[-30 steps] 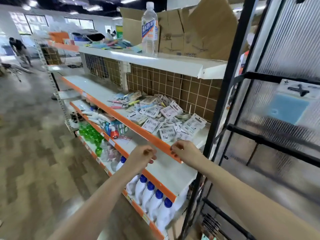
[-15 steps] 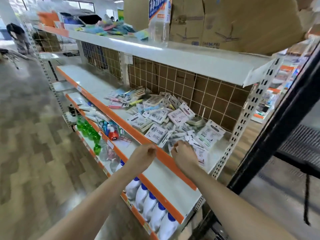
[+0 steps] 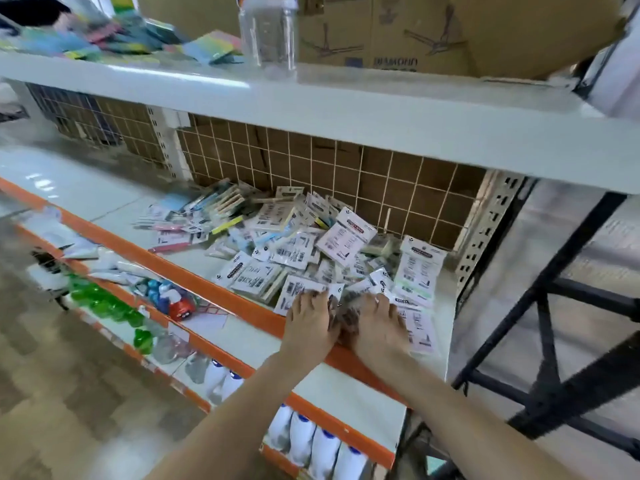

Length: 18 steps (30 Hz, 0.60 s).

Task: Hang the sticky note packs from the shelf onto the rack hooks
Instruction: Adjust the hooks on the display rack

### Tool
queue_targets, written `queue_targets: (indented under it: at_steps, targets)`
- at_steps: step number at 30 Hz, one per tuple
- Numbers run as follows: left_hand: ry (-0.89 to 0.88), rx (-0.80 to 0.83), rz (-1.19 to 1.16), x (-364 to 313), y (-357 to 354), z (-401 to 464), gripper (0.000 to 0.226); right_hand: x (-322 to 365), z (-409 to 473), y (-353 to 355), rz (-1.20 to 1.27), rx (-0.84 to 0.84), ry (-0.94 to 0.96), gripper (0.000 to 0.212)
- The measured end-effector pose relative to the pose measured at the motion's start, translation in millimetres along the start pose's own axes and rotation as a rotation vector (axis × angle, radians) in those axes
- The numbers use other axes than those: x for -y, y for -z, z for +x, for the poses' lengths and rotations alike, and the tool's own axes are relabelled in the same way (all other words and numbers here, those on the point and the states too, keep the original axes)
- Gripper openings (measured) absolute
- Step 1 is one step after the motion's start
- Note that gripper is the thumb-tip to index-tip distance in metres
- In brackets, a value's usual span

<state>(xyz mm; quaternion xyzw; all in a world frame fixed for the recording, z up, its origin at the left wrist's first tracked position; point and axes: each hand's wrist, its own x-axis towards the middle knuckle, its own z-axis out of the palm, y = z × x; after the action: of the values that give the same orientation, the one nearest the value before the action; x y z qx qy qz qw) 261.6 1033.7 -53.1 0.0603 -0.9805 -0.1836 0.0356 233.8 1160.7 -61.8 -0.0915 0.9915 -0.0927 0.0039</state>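
Sticky note packs heaped loose on middle shelf, toward its right end, spilling from back grid wall down to orange front edge. Mostly white barcode backs up, lying flat or tilted at mixed angles, long axes pointing every way, hang-tab ends not lined up. Both hands down on near side of heap, right at front edge, side by side and almost touching. Left hand palm down, fingers spread and slightly curled over a pack at heap's near edge; fingertips on it, real grip not clear through blur. Right hand likewise palm down, fingers fanned over packs beside a pinkish pack lying long axis front-to-back near shelf's right end; grasp cannot be told either. Rest of heap lies ahead and up-left of both hands, toward back of shelf. Either hand equally near; right hand closer to black rack frame just past shelf's right end. No hooks seen, no pack hung here. Likely gathering stage, early in task; next move would need a pack lifted and carried rightward, tab end up. Above: top shelf with clear bottle, cardboard boxes. Below: lower shelves with green bottles, white bottles.
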Motion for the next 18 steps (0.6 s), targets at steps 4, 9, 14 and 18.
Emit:
queue_targets:
  at_steps: [4, 9, 14, 18]
  targets:
    - [-0.086, -0.012, 0.081, 14, -4, 13, 0.071, 5, 3, -5, -0.033, -0.057, -0.036, 0.064]
    - [-0.132, -0.040, 0.165, 27, -5, 17, 0.065, 6, -4, -8, 0.124, -0.139, -0.051, 0.066]
    - [-0.219, -0.197, 0.075, 41, -2, 13, 0.037, 5, -11, -11, 0.294, -0.265, -0.043, 0.053]
    - [-0.201, -0.205, -0.037, 45, 1, 14, 0.024, 4, -15, -10, 0.468, -0.265, -0.077, 0.043]
